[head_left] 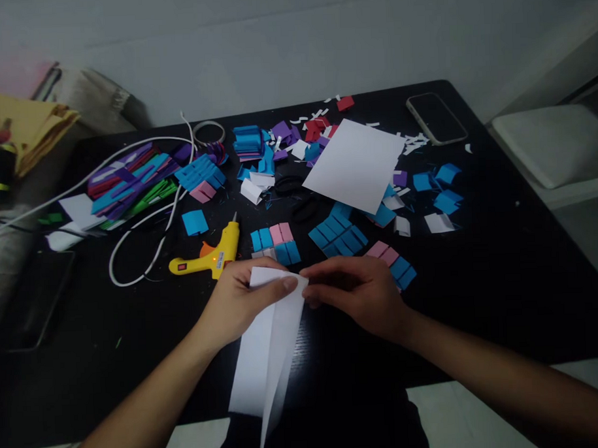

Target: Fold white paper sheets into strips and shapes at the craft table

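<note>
A white sheet of paper (pixel 257 356), folded lengthwise, hangs down over the table's front edge. My left hand (pixel 245 298) grips its upper end, thumb on top near the corner. At the same corner my right hand (pixel 360 290) pinches the paper's edge between thumb and fingertips. Just beyond the hands lie small folded squares in blue and pink (pixel 281 234), a blue group (pixel 337 233) and a pink-and-blue group (pixel 388 257). A yellow glue gun (pixel 221 249) rests left of them, its switch lit.
Another white sheet (pixel 356 163) covers part of dark-handled scissors (pixel 303 207). A white cable (pixel 155 255) loops at left beside coloured paper strips (pixel 131 181). One phone (pixel 436 118) lies back right, a dark flat device (pixel 34 298) far left. Paper scraps (pixel 319 115) litter the back.
</note>
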`<state>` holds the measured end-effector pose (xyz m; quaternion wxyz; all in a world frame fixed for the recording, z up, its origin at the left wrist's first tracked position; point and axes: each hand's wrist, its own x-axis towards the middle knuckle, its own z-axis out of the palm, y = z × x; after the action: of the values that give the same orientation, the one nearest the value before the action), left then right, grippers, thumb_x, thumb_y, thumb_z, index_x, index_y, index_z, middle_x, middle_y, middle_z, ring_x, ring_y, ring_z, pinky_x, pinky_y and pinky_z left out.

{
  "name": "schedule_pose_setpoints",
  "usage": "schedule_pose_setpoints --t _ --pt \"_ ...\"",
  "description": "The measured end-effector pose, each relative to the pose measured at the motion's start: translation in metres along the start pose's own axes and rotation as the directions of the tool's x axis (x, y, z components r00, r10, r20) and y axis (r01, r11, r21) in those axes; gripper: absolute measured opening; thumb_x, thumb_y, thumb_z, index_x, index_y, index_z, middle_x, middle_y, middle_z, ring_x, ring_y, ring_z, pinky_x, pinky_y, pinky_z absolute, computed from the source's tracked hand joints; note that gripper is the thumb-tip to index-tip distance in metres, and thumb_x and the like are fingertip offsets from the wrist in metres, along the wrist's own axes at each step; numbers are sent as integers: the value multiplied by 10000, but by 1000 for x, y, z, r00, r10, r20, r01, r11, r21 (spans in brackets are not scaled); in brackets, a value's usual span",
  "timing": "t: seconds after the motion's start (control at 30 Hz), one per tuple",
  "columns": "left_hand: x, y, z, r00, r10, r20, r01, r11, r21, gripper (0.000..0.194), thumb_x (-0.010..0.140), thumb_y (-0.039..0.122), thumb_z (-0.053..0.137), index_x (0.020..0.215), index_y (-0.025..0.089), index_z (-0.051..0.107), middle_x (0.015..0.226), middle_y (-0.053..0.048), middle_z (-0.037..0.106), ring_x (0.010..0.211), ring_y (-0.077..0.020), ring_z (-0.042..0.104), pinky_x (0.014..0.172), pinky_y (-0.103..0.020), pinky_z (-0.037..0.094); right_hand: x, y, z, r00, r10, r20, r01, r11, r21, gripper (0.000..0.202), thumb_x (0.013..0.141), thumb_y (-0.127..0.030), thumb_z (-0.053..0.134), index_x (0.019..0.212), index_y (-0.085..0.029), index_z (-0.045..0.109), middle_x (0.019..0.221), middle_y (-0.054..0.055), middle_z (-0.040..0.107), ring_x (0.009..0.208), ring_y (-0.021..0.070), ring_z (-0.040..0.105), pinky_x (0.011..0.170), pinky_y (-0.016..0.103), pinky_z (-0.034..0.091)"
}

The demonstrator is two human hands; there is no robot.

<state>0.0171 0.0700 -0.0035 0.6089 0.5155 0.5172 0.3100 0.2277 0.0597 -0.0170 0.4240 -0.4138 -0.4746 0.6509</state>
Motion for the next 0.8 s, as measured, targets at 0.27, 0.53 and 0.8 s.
schedule_pose_setpoints --t 0.27,0.53,0.8 --pt "0 0 0 1000 27 -16 -26 999 48 211 847 368 779 765 174 760 660 4 667 532 -92 538 481 -201 397 2 -3 -1 999 44 9 -45 997 56 184 771 -318 898 940 -276 839 810 3 813 675 179 779 677 338 702" --pt "0 -2 1 1000 -28 0 28 999 -17 178 789 330 841 743 173 772 659 9 665 560 -87 558 509 -190 419 2 1 -2 999 -17 41 15 999 48 150 791 -241 883 925 -289 838 840 -13 797 692 139 753 676 275 665" --pt "0 -2 1 1000 -20 8 21 999 -44 147 786 291 853 719 180 783 631 29 631 532 -58 522 478 -158 378 3 -1 -7 996 -41 85 43 999 -17 160 812 -217 867 948 -297 843 849 -15 796 725 141 751 686 263 638"
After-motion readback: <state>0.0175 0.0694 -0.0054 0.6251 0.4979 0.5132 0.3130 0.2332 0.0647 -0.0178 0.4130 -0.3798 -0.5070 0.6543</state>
